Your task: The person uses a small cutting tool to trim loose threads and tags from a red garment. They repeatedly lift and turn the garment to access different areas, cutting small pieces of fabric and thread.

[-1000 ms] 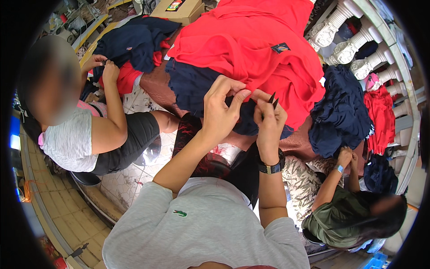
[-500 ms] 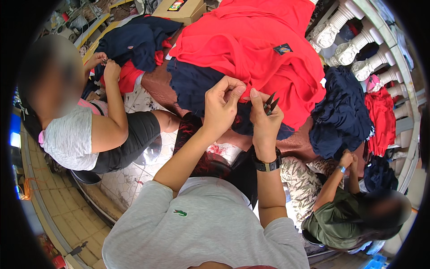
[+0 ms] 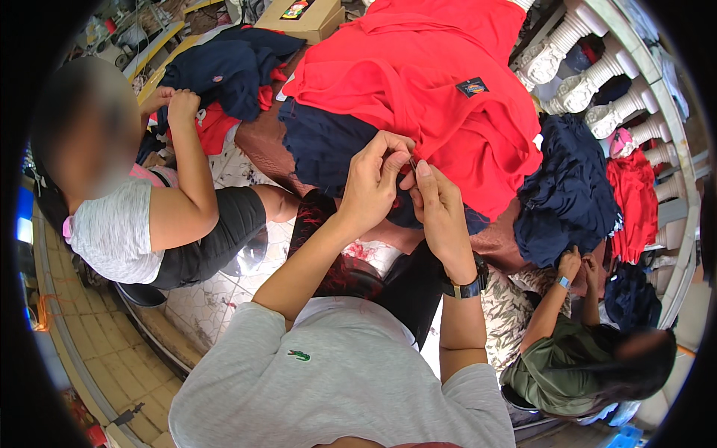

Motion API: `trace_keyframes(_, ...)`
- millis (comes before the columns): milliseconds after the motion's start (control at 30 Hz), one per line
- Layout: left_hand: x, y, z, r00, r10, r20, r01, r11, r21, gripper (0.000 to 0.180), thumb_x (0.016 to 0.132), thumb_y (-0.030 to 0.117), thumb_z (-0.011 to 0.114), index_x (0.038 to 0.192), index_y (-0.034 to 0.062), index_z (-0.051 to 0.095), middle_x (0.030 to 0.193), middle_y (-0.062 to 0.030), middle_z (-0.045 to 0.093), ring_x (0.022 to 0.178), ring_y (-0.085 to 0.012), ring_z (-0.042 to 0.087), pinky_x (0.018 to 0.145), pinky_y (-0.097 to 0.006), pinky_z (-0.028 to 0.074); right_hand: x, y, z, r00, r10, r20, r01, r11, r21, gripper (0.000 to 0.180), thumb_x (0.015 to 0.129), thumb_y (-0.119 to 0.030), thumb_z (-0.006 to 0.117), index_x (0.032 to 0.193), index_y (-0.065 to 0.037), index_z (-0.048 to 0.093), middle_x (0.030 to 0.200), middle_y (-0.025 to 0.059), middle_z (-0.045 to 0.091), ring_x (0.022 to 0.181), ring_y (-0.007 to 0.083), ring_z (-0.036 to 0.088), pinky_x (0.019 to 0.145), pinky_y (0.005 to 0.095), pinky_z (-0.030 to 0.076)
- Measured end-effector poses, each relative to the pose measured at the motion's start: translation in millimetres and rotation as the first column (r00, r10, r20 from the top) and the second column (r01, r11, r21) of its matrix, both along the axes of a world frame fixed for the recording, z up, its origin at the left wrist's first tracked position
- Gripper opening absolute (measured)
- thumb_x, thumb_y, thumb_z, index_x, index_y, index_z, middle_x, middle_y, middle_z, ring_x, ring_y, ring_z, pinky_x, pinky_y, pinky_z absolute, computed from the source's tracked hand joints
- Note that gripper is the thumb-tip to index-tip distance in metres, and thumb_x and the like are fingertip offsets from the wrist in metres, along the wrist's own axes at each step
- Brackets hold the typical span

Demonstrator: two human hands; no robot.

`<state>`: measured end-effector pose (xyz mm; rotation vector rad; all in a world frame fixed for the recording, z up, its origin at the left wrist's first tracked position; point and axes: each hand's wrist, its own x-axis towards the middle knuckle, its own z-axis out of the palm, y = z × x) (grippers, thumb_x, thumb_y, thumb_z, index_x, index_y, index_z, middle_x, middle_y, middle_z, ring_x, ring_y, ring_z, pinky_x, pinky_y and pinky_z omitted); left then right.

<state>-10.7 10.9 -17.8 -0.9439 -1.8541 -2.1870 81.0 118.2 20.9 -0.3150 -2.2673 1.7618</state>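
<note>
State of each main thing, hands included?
Red cloth: rumpled, draped over navy cloth
Navy cloth: crumpled, partly covered
Left hand: pinched shut on red cloth's edge
Right hand: curled around small tool
Small tool: mostly hidden; open or shut unclear
Watch: fastened on right wrist

Upper body: heather-grey, soft-knit, short-sleeved T-shirt (image 3: 336, 388), small green reptile-shaped patch (image 3: 299, 355) with pale edging on the chest. Loose grey sleeves (image 3: 478, 396) end above the elbows; forearms and hands (image 3: 370, 183) bare. Right wrist: black watch-like band (image 3: 464, 288) with a squarish, metallic-looking piece, bulkier dark part at the outer side. Beyond the shirt hem, plain black cloth (image 3: 409, 287), apparently legwear; details too dark to read.
</note>
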Motion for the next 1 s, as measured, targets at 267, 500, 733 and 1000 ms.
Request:
trace_keyframes(267,2,-5,7,0.999,-0.020,-0.032,0.018,0.999,-0.037,0.011,0.102,0.008,0.057,0.097,-0.0017,0.058,0.100,-0.0110,0.068,0.086,-0.0146,0.061,0.081,-0.029,0.051,-7,0,0,0.996,-0.087,0.006,0.086,0.996,0.039,0.046,0.107,-0.035,0.052,0.081,0.002,0.062,0.060,0.0013,0.045,0.057,0.0086,0.039,0.052,0.0303,0.032)
trace_keyframes(500,2,-5,7,0.997,-0.041,-0.070,0.038,0.998,-0.049,0.012,0.100,0.007,0.058,0.092,-0.0022,0.057,0.097,-0.0116,0.065,0.084,-0.0166,0.061,0.078,-0.029,0.049,-14,4,-9,0.998,-0.061,-0.027,0.057,0.989,-0.140,0.046,0.106,-0.035,0.056,0.075,-0.001,0.058,0.063,-0.0052,0.045,0.060,0.0046,0.036,0.052,0.0274,0.027)
trace_keyframes(733,-9,-15,1,0.945,-0.137,-0.298,0.104,0.987,-0.124,0.017,0.097,0.011,0.065,0.089,-0.0003,0.055,0.115,-0.0157,0.062,0.099,-0.0218,0.061,0.087,-0.032,0.050,-4,25,11,0.982,-0.146,-0.120,0.120,0.972,-0.201,0.038,0.105,-0.032,0.054,0.075,-0.009,0.049,0.066,-0.0046,0.043,0.055,0.0033,0.033,0.050,0.0244,0.023)
trace_keyframes(1000,9,5,1,0.994,0.004,-0.113,-0.009,0.999,-0.041,0.035,0.084,0.006,0.080,0.108,-0.0001,0.055,0.115,-0.0163,0.060,0.108,-0.0249,0.063,0.096,-0.037,0.052,-20,32,3,0.965,-0.038,-0.258,0.020,0.997,-0.075,0.020,0.099,-0.002,0.062,0.117,0.003,0.069,0.098,0.0069,0.072,0.092,0.0098,0.065,0.084,0.0242,0.050)
